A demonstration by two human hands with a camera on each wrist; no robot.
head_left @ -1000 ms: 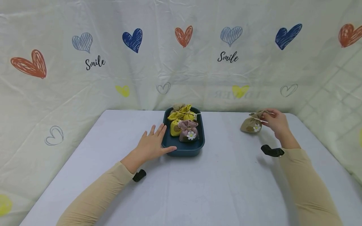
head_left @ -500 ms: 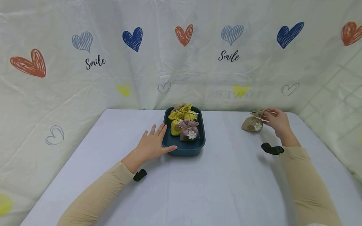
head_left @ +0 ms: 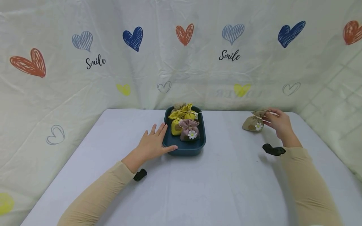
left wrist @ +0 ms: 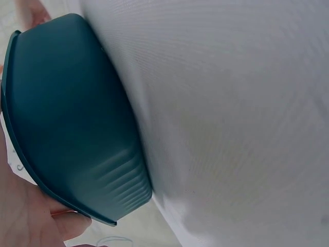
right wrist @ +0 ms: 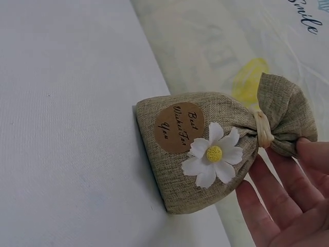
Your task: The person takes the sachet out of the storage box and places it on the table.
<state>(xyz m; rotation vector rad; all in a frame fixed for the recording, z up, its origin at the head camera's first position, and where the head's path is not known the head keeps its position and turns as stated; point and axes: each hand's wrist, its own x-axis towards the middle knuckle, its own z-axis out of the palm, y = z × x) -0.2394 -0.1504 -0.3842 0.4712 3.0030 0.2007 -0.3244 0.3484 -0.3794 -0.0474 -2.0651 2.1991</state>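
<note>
The right hand [head_left: 278, 124] pinches the gathered top of the beige bag [head_left: 250, 123], thumb on one side of the cloth and fingers on the other, just beyond the pale tie [right wrist: 263, 129]. The bag lies immediately to the left of that hand, tilted, its base turned away from the fingers and down toward the table [head_left: 220, 185]; whether it touches the cloth there I cannot tell. On its side are a white daisy [right wrist: 214, 153] with a yellow centre and, farther from the fingers, a round brown sticker [right wrist: 172, 135] reading "Best Wishes For You". The left hand [head_left: 151, 145] is spread, fingers straight and grasping nothing; it touches the rim of the blue tray [head_left: 184, 153], thumb along the near edge and fingertips at the side. The tray stands to the right of this hand, well apart from the right one. Inside, beyond the thumb, sit a mauve bag [head_left: 189, 126] with its own white flower, a yellow bag [head_left: 175, 128] on the side closer to the fingertips, another yellow bag [head_left: 189, 115] behind, and at the far end, partly hidden, a greyish bag [head_left: 178, 106]. Beyond both hands hangs a pale curtain [head_left: 198, 67] printed with hearts and "Smile".
</note>
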